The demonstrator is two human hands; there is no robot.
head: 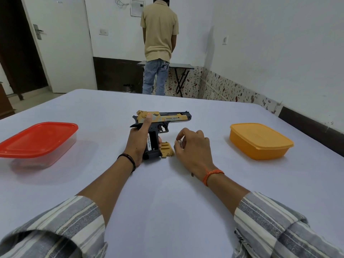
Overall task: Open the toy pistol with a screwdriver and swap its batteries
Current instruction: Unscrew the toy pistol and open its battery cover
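A yellow and dark toy pistol (168,118) lies on its side in the middle of the white table (167,192), barrel to the right. My left hand (136,140) grips its handle, thumb up along the rear. The handle's battery bay is uncovered and one white battery (149,143) sits inside beside a vacant slot. The yellow grip cover (167,149) lies on the table right of the handle. My right hand (192,146) is just right of the cover, fingers curled round a second white battery (180,144). No screwdriver is in view.
A clear box with a red lid (39,140) stands at the left. An orange lidded box (260,140) stands at the right. A person stands with their back turned at a small folding table (183,67) beyond the far edge.
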